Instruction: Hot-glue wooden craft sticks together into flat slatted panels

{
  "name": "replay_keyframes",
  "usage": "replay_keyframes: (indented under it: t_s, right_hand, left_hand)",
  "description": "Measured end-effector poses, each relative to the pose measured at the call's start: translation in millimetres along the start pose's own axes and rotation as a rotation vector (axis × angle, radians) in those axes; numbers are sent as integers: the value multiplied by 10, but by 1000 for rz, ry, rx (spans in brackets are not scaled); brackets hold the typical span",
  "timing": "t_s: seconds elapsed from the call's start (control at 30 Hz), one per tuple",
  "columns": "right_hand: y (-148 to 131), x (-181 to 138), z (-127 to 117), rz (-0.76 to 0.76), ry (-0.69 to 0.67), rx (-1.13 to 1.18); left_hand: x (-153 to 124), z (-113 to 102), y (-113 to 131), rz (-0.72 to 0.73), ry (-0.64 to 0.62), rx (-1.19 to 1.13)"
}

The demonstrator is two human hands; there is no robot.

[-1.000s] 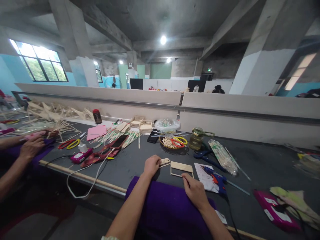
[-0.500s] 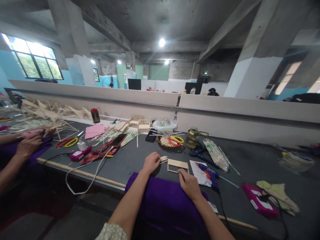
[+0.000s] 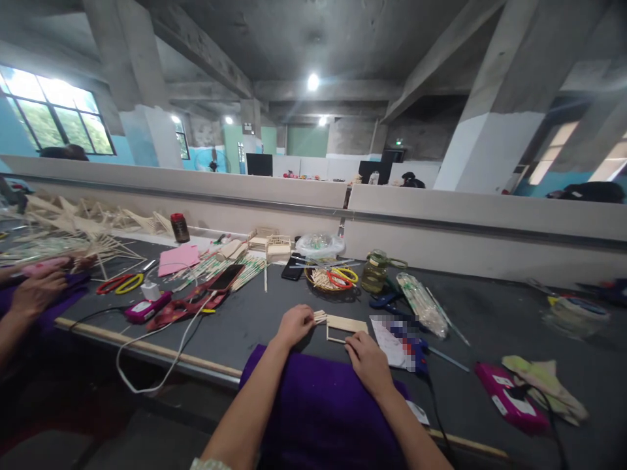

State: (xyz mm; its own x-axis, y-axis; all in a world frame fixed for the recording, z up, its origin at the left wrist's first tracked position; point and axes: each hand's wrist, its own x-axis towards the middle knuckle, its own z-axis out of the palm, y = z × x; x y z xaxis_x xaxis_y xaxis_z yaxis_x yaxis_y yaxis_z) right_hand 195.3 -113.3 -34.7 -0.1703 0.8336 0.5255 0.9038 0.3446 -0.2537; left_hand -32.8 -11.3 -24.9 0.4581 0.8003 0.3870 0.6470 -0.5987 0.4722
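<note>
My left hand (image 3: 295, 325) is closed around several short wooden sticks (image 3: 320, 317), their ends poking out past the fingertips. Just right of them, flat on the dark table, lies a small rectangular frame of wooden sticks (image 3: 347, 324), filled in along its far part and open along its near part. The fingers of my right hand (image 3: 366, 356) grip the frame's near right corner, and the fingertips are partly hidden. Beside the frame, a sheet of white paper (image 3: 386, 336) lies under a blurred-out blue glue gun (image 3: 418, 356). Purple cloth (image 3: 313, 405) covers my lap.
Behind my hands stands a basket (image 3: 318, 284) of short sticks with scissors (image 3: 343, 277) on top. A jar (image 3: 375, 271), bagged sticks (image 3: 421, 303) and a magenta box (image 3: 512, 398) lie rightward. Leftward are a phone (image 3: 226, 277), a white cable (image 3: 181, 352) and a co-worker's hand (image 3: 39, 294).
The view has shifted slightly. My right fingers have shifted a little at the frame's near corner. My left hand stays on the short sticks.
</note>
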Motion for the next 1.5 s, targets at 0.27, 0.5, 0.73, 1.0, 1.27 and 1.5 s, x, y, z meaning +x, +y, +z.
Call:
replay_keyframes:
  t_s: [0.27, 0.5, 0.73, 1.0, 1.27, 1.5]
  right_hand:
    - [20, -65, -12, -4, -33, -6]
    - [-13, -201, -74, -50, -33, -2]
    - [10, -164, -121, -102, -60, 2]
    - [149, -150, -135, -149, -53, -28]
    - [100, -144, -128, -132, -79, -31]
    - [109, -122, -140, -133, 1, -22]
  left_hand:
    - [17, -14, 38, 37, 26, 11]
    - [-58, -12, 119, -67, 145, 37]
    - [-111, -37, 164, -105, 207, 60]
    - [-101, -8, 191, -137, 253, 65]
    - [-91, -124, 14, -155, 232, 38]
    - [-63, -76, 234, -36, 133, -97]
